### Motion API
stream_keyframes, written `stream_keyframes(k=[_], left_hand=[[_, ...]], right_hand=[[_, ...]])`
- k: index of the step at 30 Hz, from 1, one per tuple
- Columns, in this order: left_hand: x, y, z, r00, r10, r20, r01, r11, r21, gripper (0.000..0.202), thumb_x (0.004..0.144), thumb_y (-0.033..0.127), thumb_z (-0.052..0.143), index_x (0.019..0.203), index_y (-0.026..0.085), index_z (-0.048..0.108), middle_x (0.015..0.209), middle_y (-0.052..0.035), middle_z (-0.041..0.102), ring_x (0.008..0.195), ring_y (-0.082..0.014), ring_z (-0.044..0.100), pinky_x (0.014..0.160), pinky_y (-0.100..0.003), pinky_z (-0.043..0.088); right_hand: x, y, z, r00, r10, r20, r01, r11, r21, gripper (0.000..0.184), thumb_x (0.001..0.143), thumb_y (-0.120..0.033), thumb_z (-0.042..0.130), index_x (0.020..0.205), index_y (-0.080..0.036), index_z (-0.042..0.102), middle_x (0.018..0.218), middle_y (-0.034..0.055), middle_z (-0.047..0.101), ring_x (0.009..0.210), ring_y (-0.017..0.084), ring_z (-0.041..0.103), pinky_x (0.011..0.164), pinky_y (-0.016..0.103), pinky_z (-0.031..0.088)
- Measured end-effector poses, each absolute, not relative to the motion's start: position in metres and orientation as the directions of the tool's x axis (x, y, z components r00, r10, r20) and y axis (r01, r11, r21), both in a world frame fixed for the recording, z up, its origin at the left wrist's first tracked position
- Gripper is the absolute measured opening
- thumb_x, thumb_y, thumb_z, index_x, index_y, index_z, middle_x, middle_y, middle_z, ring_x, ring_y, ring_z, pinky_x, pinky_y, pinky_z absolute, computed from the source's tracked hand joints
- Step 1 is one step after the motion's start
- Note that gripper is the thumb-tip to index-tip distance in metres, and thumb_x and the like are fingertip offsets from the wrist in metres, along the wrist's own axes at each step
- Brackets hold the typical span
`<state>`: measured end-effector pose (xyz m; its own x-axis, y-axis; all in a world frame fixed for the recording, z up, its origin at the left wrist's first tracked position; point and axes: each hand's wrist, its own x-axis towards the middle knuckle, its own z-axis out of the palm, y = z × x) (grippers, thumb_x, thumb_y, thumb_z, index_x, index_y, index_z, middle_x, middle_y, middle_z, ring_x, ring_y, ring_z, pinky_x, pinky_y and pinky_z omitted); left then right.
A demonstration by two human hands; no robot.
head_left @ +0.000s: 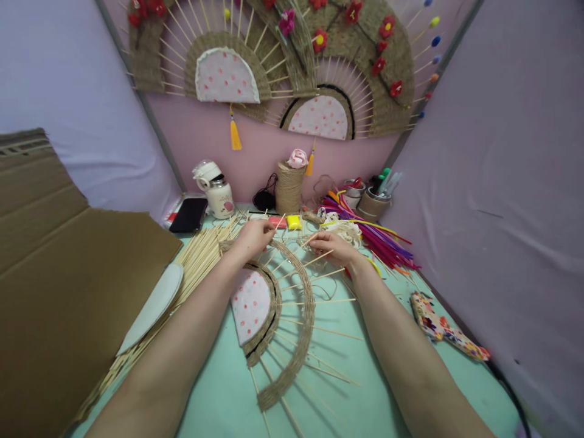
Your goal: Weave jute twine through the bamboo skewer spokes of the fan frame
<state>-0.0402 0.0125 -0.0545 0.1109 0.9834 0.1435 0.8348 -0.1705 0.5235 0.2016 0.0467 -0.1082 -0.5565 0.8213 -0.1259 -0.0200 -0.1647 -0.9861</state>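
Note:
A half-round fan (306,310) of thin wooden sticks lies on the table, with an outer band woven from brown twine. Its inner panel (252,304) is white with pink dots, edged by twine and a black line. At the fan's far edge, my left hand (255,238) has its fingers closed on one of the sticks. My right hand (335,248) is pinched beside another stick tip, to the right of the left hand; what lies between its fingertips is too small to make out. Loose strands of twine (326,293) trail below the right hand.
Bundled sticks (201,255) and a cardboard sheet (77,280) lie left. Behind stand a white bottle (219,196), a twine spool (289,187) and a pen holder (374,204). Coloured pipe cleaners (374,234) and a floral glue gun (444,328) are right. Finished fans (360,73) hang above.

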Motion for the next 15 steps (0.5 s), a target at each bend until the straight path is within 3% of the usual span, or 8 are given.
stream_keyframes(k=[7, 15], left_hand=[[-0.042, 0.013, -0.057, 0.115, 0.982, 0.151, 0.844, -0.177, 0.507, 0.026, 0.077, 0.028, 0.045, 0.075, 0.017, 0.069, 0.052, -0.0017, 0.063, 0.057, -0.0173, 0.059, 0.062, -0.028, 0.039], [-0.044, 0.014, -0.057, 0.086, 0.986, 0.144, 0.833, -0.150, 0.533, 0.026, 0.076, 0.028, 0.046, 0.078, 0.017, 0.070, 0.050, 0.0000, 0.063, 0.055, -0.0161, 0.060, 0.062, -0.026, 0.040]], right_hand=[[0.218, 0.057, -0.101, -0.423, 0.905, -0.055, -0.109, -0.111, -0.988, 0.030, 0.062, -0.036, 0.077, 0.077, -0.016, 0.061, 0.056, -0.0060, 0.048, 0.047, 0.004, 0.038, 0.046, 0.020, 0.025], [0.221, 0.056, -0.096, -0.450, 0.893, 0.004, -0.058, -0.025, -0.998, 0.026, 0.070, -0.038, 0.072, 0.079, -0.016, 0.062, 0.051, -0.0069, 0.042, 0.043, 0.004, 0.031, 0.043, 0.020, 0.017]])
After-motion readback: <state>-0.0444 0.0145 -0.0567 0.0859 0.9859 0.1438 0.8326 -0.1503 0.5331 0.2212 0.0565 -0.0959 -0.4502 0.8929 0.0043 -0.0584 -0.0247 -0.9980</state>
